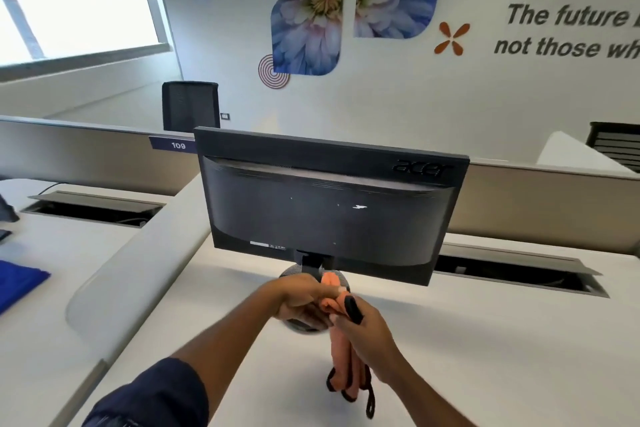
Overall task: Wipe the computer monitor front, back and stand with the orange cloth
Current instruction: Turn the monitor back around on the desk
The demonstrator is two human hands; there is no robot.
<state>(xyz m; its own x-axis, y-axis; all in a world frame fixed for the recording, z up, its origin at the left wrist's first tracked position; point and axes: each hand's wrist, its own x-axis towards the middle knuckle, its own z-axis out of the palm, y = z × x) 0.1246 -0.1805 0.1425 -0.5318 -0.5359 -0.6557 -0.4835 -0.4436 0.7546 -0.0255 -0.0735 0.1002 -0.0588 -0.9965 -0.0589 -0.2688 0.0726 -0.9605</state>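
Gripping cloth (341, 354) were left hand (304, 302) and right hand (367, 333), fingers curled round it; stand (311, 262) just beyond fingertips; best to bunch firm pad first, loose end tucked.

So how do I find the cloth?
Find the black computer monitor on the white desk. Just below it, the left hand and right hand hold a soft orange cloth. It is the only orange thing down there, edged in black.
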